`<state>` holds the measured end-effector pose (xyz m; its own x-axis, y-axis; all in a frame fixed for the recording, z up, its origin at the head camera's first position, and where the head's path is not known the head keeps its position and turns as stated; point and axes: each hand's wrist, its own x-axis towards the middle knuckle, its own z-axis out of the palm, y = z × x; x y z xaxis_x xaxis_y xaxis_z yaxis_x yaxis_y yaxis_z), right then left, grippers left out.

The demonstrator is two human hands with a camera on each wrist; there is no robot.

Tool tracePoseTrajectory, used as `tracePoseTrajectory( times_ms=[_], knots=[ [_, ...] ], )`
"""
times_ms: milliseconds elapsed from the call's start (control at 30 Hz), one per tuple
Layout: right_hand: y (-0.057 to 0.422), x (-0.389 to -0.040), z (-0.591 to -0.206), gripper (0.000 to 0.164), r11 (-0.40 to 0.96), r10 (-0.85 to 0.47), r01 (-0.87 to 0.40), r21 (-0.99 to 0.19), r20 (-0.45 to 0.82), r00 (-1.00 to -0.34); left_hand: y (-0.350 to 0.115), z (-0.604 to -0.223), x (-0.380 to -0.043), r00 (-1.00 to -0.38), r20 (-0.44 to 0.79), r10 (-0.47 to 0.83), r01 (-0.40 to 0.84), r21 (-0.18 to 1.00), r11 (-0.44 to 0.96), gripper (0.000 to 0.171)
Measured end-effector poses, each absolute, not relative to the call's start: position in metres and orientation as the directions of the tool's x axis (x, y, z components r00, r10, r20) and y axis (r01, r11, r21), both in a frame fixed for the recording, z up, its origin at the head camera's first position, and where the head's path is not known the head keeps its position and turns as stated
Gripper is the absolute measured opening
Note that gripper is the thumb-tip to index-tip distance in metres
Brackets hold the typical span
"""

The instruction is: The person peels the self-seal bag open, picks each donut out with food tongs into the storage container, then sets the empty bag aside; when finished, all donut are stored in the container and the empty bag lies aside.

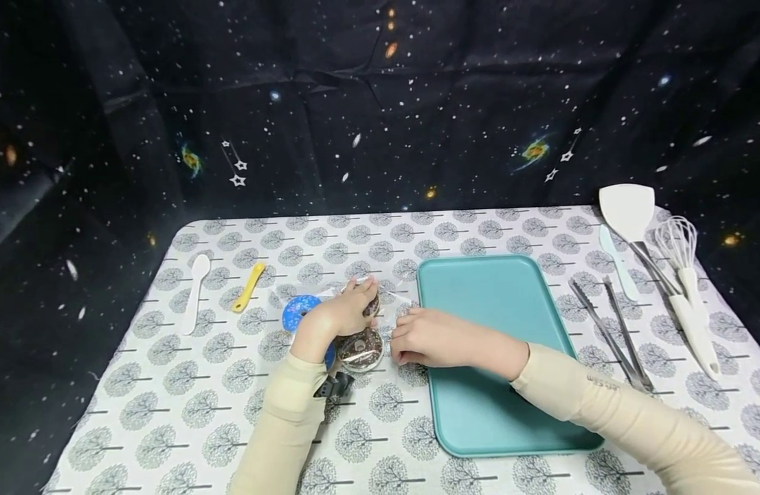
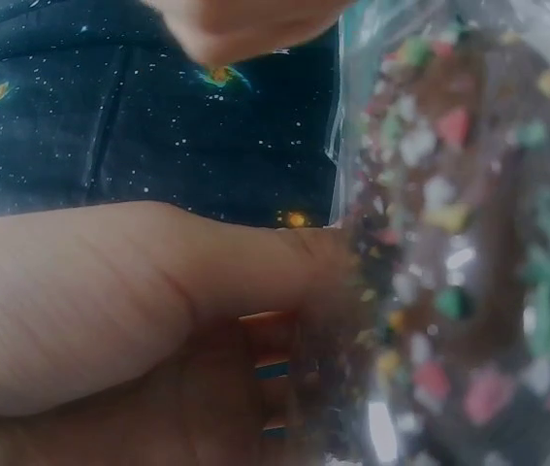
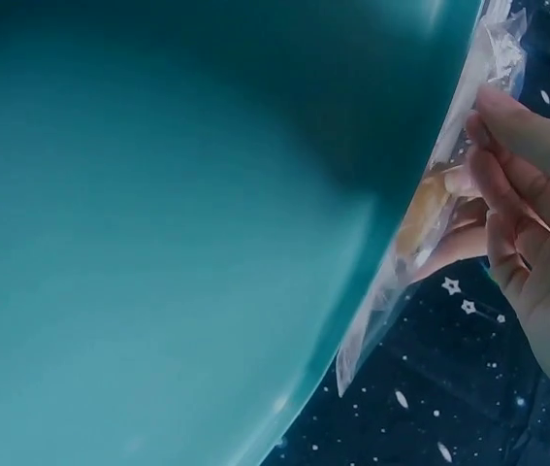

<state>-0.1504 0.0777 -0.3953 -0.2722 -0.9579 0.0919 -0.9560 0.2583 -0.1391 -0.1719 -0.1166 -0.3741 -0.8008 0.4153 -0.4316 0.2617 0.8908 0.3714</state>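
Observation:
Several doughnuts lie together in a clear plastic bag (image 1: 395, 292), left of the teal tray (image 1: 442, 419). A blue sprinkled doughnut (image 1: 296, 311) shows at the left, and a chocolate sprinkled doughnut (image 1: 361, 352) at the front. My left hand (image 1: 339, 313) reaches over them and grips another chocolate doughnut (image 1: 372, 306) through the plastic. The left wrist view has the thumb against a wrapped chocolate doughnut (image 2: 459, 243) with coloured sprinkles. At the bag's right side, my right hand (image 1: 432, 337) has curled fingers and pinches the plastic between thumb and forefinger (image 3: 536, 184).
Left of the bag lie a white spoon (image 1: 196, 292) and a yellow-handled utensil (image 1: 249, 287). Right of the tray are metal tongs (image 1: 611, 333), a pale blue knife (image 1: 619, 265), a white spatula (image 1: 629, 213) and a whisk (image 1: 679, 247). A dark starry curtain (image 1: 380, 124) hangs behind.

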Motion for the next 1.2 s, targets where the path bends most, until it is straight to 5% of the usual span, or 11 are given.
tracePoseTrajectory(
  times_ms=[867, 1200],
  knots=[
    [0.126, -0.139, -0.392, 0.019, 0.337, -0.917, -0.915, -0.224, 0.140, -0.372, -0.128, -0.376, -0.173, -0.814, -0.401, 0.419, 0.263, 0.390, 0.883, 0.071],
    [0.164, -0.125, -0.391, 0.014, 0.386, -0.883, -0.885, -0.260, 0.175, -0.436, -0.138, -0.379, -0.174, -0.803, -0.315, 0.507, 0.359, 0.424, 0.832, 0.065]
  ],
)
